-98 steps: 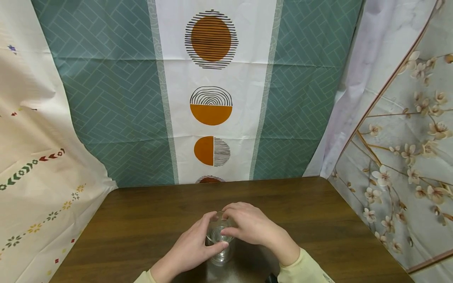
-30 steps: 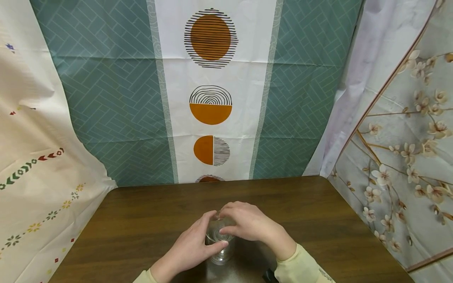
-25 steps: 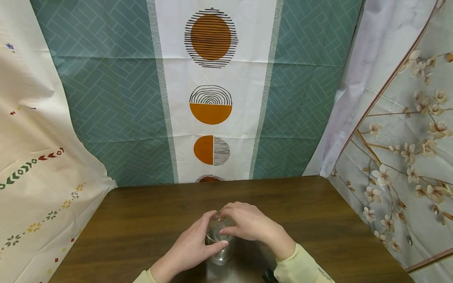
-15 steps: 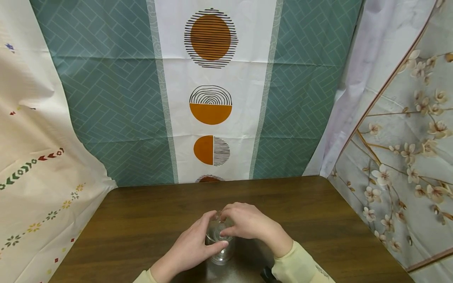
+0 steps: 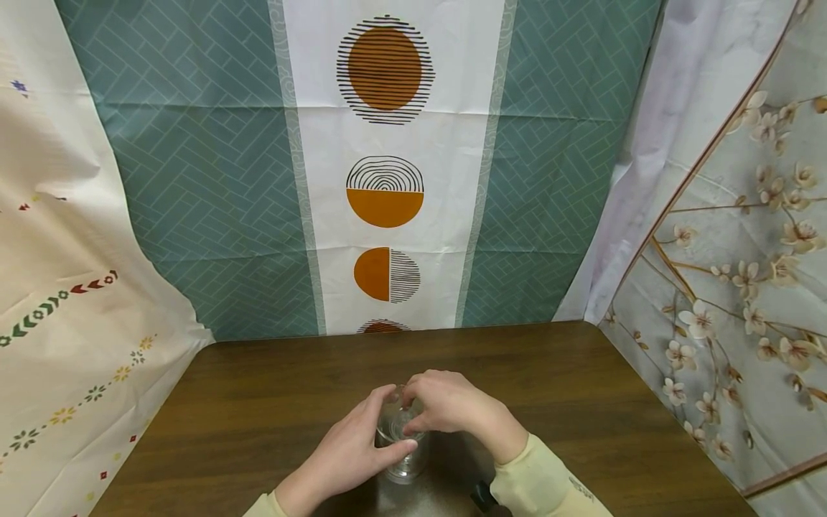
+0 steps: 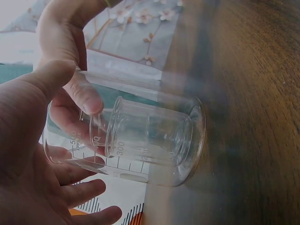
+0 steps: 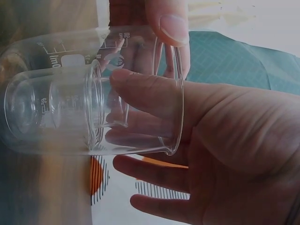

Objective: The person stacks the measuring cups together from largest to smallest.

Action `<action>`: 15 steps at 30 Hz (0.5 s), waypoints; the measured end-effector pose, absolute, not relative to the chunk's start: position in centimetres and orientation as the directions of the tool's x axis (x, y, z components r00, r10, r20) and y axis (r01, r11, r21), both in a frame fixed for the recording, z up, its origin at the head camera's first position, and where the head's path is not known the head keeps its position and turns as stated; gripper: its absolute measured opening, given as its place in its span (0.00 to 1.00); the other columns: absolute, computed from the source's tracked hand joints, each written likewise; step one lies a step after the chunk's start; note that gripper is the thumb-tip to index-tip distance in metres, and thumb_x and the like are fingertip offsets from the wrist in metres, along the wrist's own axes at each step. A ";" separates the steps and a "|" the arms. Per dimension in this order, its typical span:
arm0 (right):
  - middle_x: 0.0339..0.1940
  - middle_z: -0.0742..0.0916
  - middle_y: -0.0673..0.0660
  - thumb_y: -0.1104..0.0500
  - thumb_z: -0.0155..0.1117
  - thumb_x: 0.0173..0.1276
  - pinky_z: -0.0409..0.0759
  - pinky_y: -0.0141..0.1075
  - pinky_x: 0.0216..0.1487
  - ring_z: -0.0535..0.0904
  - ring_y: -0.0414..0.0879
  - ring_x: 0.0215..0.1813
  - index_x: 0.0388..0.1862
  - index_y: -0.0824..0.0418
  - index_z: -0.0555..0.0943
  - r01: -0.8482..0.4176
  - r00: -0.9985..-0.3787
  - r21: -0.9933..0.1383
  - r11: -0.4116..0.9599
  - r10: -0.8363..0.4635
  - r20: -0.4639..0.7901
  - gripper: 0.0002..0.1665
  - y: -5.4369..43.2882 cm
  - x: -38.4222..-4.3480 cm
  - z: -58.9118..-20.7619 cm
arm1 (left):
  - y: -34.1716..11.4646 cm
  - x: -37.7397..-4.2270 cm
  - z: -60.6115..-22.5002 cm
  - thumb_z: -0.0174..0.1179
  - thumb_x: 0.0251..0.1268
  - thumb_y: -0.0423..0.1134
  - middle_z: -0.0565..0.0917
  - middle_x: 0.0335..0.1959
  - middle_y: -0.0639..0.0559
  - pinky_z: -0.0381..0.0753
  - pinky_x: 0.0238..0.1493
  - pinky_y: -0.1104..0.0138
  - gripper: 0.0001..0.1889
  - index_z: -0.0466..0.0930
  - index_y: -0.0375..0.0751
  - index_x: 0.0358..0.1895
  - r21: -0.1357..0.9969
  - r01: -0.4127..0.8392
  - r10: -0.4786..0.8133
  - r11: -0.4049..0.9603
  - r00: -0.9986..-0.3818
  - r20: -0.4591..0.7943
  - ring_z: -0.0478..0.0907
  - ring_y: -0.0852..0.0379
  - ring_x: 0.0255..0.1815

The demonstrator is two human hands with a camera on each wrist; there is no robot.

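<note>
A large clear glass beaker (image 5: 405,470) with white graduations stands on the table before me. My left hand (image 5: 349,449) grips it near the rim, thumb on the near side and fingers round the far side. Inside stands a smaller beaker (image 6: 157,133), its rim below the large one's mouth. My right hand (image 5: 455,406) reaches into the large beaker from the right. In the right wrist view, its thumb and fingers pinch a still smaller glass rim (image 7: 124,112), which projects from the middle beaker; its lower part is hard to make out through the glass.
The brown wooden table (image 5: 271,388) is backed by a green and white patterned cloth (image 5: 213,215). A cream cloth (image 5: 77,301) hangs at the left and a floral cloth (image 5: 723,309) at the right. A dark object (image 5: 481,495) shows by my right sleeve.
My right wrist and sleeve have shifted slightly left, and the right fingers have closed in a little over the beaker's mouth. My left hand and the large beaker have stayed put.
</note>
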State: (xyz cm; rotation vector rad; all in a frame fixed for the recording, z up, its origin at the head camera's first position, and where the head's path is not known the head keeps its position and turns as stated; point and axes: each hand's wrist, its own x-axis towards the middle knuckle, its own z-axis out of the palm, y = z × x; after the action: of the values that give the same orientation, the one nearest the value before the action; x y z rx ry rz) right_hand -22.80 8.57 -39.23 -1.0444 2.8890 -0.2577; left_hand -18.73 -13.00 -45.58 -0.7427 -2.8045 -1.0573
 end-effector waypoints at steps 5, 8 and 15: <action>0.50 0.91 0.40 0.43 0.88 0.61 0.85 0.40 0.51 0.85 0.40 0.51 0.44 0.47 0.94 -0.622 -0.775 -0.163 0.766 -0.632 -0.012 0.17 8.4 -22.9 -39.2 | -13.0 -18.7 -45.6 0.69 0.70 0.73 0.79 0.72 0.51 0.84 0.61 0.44 0.49 0.64 0.44 0.81 0.613 0.455 0.419 0.646 -0.883 0.213 0.80 0.48 0.68; 0.50 0.91 0.40 0.44 0.89 0.61 0.85 0.41 0.51 0.85 0.40 0.51 0.44 0.47 0.94 -0.625 -0.774 -0.153 0.766 -0.633 -0.003 0.17 8.4 -22.9 -39.2 | -13.0 -18.8 -45.7 0.69 0.70 0.72 0.79 0.72 0.51 0.84 0.61 0.44 0.49 0.64 0.44 0.81 0.613 0.455 0.420 0.646 -0.882 0.212 0.80 0.48 0.68; 0.52 0.92 0.41 0.44 0.89 0.61 0.86 0.42 0.53 0.87 0.42 0.53 0.46 0.48 0.94 -0.622 -0.778 -0.138 0.770 -0.628 0.000 0.18 8.2 -22.8 -39.2 | -13.0 -18.8 -45.7 0.69 0.70 0.72 0.79 0.73 0.49 0.83 0.62 0.43 0.50 0.64 0.43 0.81 0.612 0.452 0.417 0.649 -0.884 0.211 0.80 0.46 0.69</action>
State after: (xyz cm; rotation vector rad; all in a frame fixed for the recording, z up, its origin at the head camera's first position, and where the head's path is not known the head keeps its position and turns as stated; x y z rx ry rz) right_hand -22.79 8.22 -39.17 -1.0294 2.9126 -0.2023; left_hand -18.83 -12.98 -45.66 -0.7401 -2.8065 -1.0625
